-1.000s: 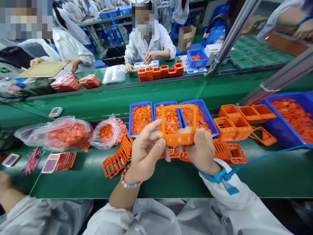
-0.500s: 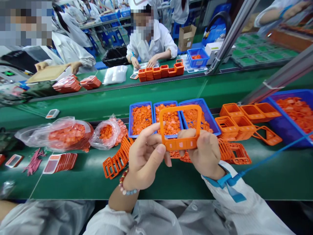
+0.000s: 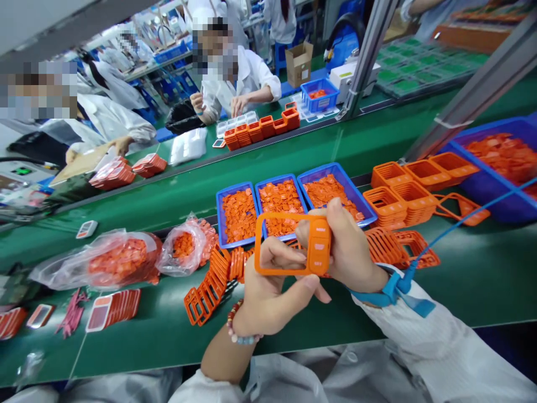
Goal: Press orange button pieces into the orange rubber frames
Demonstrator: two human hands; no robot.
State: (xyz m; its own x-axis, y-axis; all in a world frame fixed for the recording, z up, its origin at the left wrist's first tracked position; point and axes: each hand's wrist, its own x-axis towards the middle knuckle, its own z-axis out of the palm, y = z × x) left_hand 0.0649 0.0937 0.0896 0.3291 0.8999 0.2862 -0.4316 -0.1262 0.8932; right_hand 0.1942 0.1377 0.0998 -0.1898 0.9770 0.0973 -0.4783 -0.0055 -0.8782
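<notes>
- Since the right hand (image 3: 352, 249) is pinching the strip end of the orange frame (image 3: 319, 240), the thing's held up just right of centre, strip on the right, open window reaching left.
- Left hand (image 3: 271, 296) has its fingers curled at that window, thumb tip by the lower edge near the strip; honestly can't tell if it's squeezing anything.
- Part of the right hand's fingers is hidden behind the strip, and the lettering on there is too tiny to read reliably.
- Pose-wise, left forearm comes up from bottom centre, beaded bracelet (image 3: 243, 338) on the wrist, thumb stretched right. Right arm slants in from lower right, blue strap (image 3: 388, 291) round the wrist.
- Bit further out, mid-view, three blue trays (image 3: 354, 195) of small orange pieces, partly covered by the hands and frame.
- Way up top centre, a co-worker in a white coat (image 3: 258, 70), face pixelated.
</notes>
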